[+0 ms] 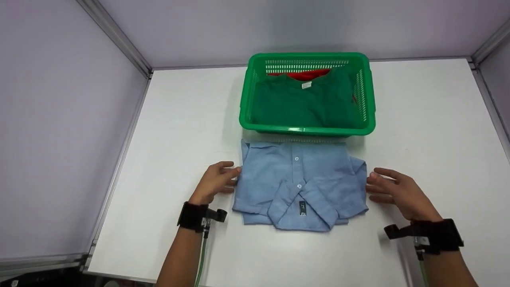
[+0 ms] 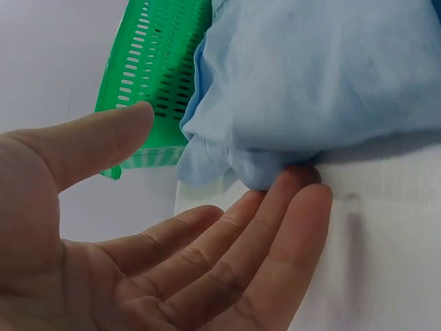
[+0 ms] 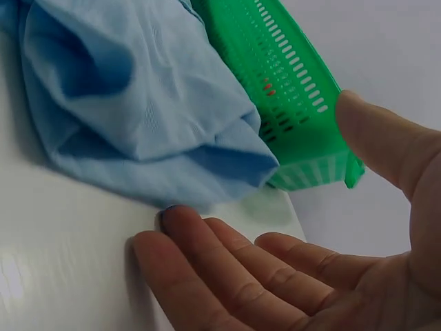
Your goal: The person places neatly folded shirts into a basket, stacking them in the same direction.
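A folded light-blue shirt (image 1: 263,179) lies on the white table, its collar towards me and two white buttons on its front. My left hand (image 1: 217,181) is at the shirt's left edge; in the left wrist view its fingertips (image 2: 303,181) reach the underside of the fabric, with the thumb raised apart. At the right edge, my right hand (image 1: 398,191) has its fingers extended. The right wrist view puts those fingertips (image 3: 180,219) right beside the sleeve fold, the thumb held up and nothing gripped.
Just behind the shirt stands a green plastic basket (image 1: 306,130). Inside it lie a dark green shirt (image 1: 291,103) with a white label and a red garment (image 1: 306,75) under it. Pale panels (image 1: 199,32) enclose the table at the back and sides. Each wrist wears a strapped camera.
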{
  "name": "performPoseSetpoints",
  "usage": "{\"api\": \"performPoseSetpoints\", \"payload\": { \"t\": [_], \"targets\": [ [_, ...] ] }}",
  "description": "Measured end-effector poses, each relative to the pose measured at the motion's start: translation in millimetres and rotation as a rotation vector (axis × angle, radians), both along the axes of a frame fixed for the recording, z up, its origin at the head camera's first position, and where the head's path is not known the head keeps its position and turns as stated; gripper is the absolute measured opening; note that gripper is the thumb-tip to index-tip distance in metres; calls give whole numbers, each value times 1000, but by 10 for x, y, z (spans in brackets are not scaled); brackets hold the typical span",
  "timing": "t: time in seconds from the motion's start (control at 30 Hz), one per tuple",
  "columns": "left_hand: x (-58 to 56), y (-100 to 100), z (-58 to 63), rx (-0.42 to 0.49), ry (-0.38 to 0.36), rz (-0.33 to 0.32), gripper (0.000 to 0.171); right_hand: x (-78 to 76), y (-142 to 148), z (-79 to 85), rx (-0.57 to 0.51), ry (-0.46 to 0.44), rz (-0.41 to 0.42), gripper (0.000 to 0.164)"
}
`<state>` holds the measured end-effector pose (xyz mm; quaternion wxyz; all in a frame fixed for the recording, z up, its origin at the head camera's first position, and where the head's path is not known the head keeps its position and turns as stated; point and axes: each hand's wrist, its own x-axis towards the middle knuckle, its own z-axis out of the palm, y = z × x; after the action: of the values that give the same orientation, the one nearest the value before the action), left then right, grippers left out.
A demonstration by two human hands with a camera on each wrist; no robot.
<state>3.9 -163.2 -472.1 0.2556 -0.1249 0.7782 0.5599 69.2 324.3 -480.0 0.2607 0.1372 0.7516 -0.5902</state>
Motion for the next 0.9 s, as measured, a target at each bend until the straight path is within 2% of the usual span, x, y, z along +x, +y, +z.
{"api": "performPoseSetpoints", "payload": {
  "t": [0.13,0.37,0.7,0.9],
  "targets": [
    [-33,33,-16,40,-35,-16,71,-40,-84,-37,-23,-1,9,85],
    [-79,106,-68,33,-55,-38,69,-102,-201,-71,-33,-7,31,87],
    [-116,167,-95,62,-87,-85,75,-194,-355,-99,-61,-50,78,90],
    [-106,213,-98,80,-94,-161,66,-225,-476,-107,-80,-29,128,84]
  ]
}}
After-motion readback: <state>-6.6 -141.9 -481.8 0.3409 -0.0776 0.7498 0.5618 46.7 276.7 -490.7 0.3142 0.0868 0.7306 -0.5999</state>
